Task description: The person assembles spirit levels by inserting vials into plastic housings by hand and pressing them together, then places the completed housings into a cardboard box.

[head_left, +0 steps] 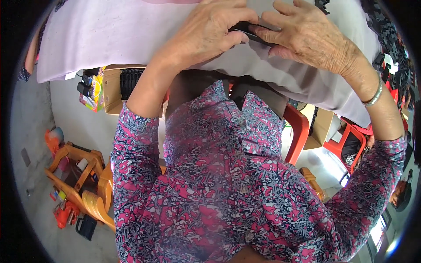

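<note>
Over the table's near edge, both my hands hold a dark, narrow, flat piece [253, 36] between them. My left hand [210, 31] pinches its left end with thumb and fingers. On the other end, the fingers of my right hand [307, 38] are bent and pressed down, with the thumb below. My fingers cover much of the piece, so its exact kind cannot be made out. Beneath it lies a pale pinkish cloth [96, 39] that drapes over the table edge. A small black toothed part [322, 5] lies beyond my right hand.
A heap of black parts [390, 33] fills the far right side. Under the table edge stand a cardboard box [112, 90] holding black ribbed parts and another cardboard box [323, 127]. Red plastic chairs [297, 131] are at right, and a wooden chair [94, 204] stands at lower left.
</note>
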`<state>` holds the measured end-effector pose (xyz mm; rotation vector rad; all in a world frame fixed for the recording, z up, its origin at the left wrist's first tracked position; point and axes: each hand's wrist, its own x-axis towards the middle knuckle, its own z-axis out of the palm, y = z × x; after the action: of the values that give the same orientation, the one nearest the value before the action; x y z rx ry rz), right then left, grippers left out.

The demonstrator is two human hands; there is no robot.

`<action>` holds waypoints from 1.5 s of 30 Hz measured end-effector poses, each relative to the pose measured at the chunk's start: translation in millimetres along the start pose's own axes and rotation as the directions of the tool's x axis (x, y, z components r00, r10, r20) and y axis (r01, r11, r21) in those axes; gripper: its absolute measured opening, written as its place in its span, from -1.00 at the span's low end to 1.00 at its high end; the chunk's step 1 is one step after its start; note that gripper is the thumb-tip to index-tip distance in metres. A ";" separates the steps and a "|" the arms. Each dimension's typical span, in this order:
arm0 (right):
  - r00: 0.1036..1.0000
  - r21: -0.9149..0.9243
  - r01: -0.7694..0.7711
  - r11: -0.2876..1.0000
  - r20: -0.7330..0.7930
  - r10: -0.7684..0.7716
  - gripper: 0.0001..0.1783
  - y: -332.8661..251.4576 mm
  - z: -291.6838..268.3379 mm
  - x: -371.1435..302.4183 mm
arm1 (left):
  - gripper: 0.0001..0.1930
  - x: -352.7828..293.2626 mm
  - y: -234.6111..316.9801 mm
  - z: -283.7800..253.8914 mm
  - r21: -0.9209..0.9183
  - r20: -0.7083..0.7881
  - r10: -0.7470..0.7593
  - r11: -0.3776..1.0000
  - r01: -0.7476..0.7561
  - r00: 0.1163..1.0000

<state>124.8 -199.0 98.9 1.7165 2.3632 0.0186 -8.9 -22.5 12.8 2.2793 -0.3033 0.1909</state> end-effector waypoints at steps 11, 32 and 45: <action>0.980 0.178 -0.197 0.964 0.054 0.190 -0.32 -12.7 31.3 -15.9 | -0.73 -1.7 2.2 1.5 0.014 -0.024 0.029 1.000 -0.028 0.999; 0.566 0.585 -0.441 0.680 -0.407 0.717 -0.59 -76.4 66.6 -43.3 | -0.61 -10.8 10.8 15.4 0.253 -0.236 0.217 0.955 -0.156 0.947; 0.547 0.613 -0.460 0.643 -0.375 0.748 -0.62 -78.7 72.4 -31.1 | -0.69 -3.1 13.4 31.2 0.339 -0.186 0.243 0.925 -0.170 0.952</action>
<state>73.4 -261.8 22.7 3.1558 2.0050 0.1793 -14.3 -54.0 1.1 2.5110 -0.4202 0.6467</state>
